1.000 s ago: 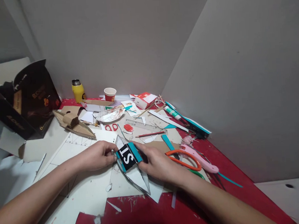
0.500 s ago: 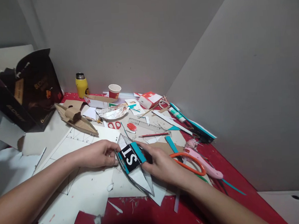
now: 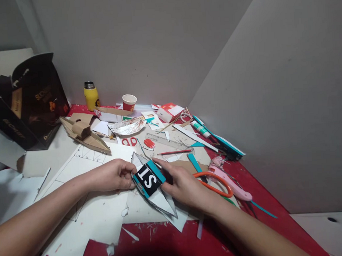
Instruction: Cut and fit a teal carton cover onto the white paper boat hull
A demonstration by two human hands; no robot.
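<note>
Between my hands is a small grey paper boat (image 3: 162, 202) with pointed ends. A black and teal card piece (image 3: 148, 179) with white letters lies bent across its middle. My left hand (image 3: 116, 175) pinches the boat's left side near the card, fingers closed. My right hand (image 3: 178, 181) grips the right edge of the card and boat, thumb in front and fingers behind. Under my left forearm lies a drawing sheet (image 3: 98, 213) with ruled lines. Close to my right wrist are orange-handled scissors (image 3: 216, 183) and a pink glue gun (image 3: 235, 186).
A cardboard boat (image 3: 84, 135) and a silvery boat shape (image 3: 127, 126) lie farther back. Behind them stand a yellow bottle (image 3: 91, 97), a paper cup (image 3: 129, 103) and a dark box (image 3: 39, 101). A ruler (image 3: 167, 141), a red pencil (image 3: 174, 152) and paper scraps litter the red table (image 3: 155, 245).
The view has shifted slightly, so the surroundings sit a little left and higher. Both hands keep their hold on the boat and card, which are tilted very slightly differently.
</note>
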